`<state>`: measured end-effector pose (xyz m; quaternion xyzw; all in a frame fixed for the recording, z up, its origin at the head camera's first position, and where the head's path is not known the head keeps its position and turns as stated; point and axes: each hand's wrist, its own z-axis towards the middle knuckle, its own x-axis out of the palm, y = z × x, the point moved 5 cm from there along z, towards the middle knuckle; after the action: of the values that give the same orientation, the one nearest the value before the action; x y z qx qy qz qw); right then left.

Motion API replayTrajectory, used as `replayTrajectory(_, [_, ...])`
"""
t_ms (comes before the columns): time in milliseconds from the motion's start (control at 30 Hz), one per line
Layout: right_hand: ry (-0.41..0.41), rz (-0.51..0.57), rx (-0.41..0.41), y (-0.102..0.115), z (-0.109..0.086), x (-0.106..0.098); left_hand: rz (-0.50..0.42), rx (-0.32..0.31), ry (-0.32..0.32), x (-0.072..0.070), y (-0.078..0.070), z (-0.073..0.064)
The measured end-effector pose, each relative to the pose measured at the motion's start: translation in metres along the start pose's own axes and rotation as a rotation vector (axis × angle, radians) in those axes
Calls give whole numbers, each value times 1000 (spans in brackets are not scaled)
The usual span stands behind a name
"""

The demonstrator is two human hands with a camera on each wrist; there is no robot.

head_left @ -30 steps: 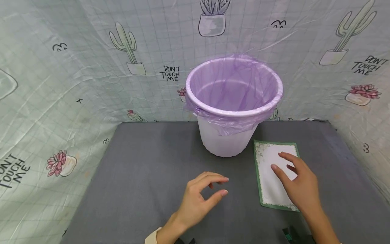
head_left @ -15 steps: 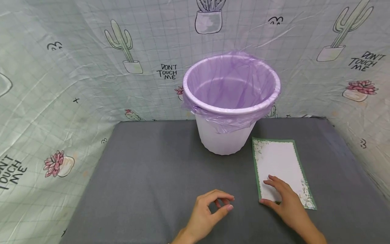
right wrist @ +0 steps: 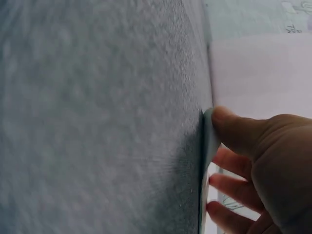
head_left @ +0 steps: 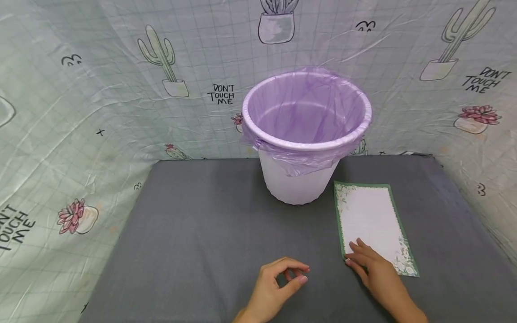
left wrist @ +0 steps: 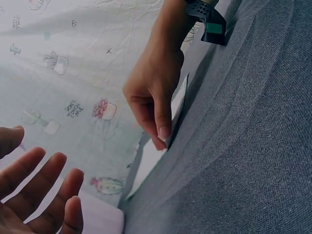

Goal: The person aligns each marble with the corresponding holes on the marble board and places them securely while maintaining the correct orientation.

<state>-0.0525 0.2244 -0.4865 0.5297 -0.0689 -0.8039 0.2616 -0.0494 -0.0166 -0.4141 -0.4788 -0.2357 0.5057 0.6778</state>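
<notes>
A white sheet of paper point(head_left: 369, 215) with a green floral border lies on the grey cloth to the right. My right hand point(head_left: 379, 278) is at its near left corner, thumb and index finger brought together there. The right wrist view shows the paper's corner point(right wrist: 210, 129) bent up slightly against the thumb, while the other fingers are over the sheet. My left hand point(head_left: 270, 287) hovers left of the paper, fingers loosely bent with nothing in them. Several of its spread fingers point(left wrist: 48, 175) appear in the left wrist view.
Behind the hands stands a white bin point(head_left: 299, 184) lined with a purple plastic bag point(head_left: 307, 161). Cactus-printed curtains point(head_left: 194, 54) enclose the grey cloth surface point(head_left: 194, 233) at the back and both sides.
My right hand has come back from above the paper to its near left corner, and its thumb and index finger have closed there. My left hand has shifted slightly nearer and right.
</notes>
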Motion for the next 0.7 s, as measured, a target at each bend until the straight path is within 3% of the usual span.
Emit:
replayTrajectory(267, [-131,10,-60,7,1,-8,-11,32,-9,-2,0,1])
replayTrajectory(700, [-212,19,-86,11,-1,-34,-6,38,-18,-5,0,1])
